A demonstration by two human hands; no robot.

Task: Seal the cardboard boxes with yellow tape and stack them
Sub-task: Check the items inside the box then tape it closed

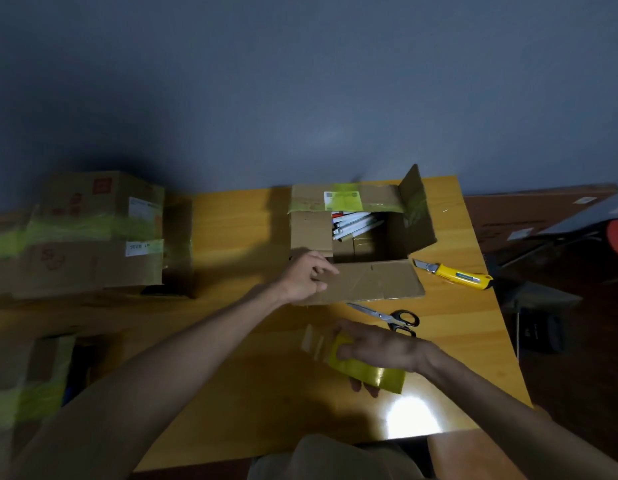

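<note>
Meanwhile right hand (377,344) grips yellow tape (366,370); left hand (306,275) touches box flap (373,282).

Left hand (306,277) on open box (361,237) flap, right hand (377,344) gripping yellow tape roll (366,370)

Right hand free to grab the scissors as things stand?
Probably not yet: the right hand grips the yellow tape roll. The scissors lie uncovered on the table just beyond it, path clear.

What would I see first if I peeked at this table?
The open box in the middle, with white tubes inside and the left hand on its near flap. Closer in, the right hand grips a yellow tape roll, with scissors just beyond it.
</note>
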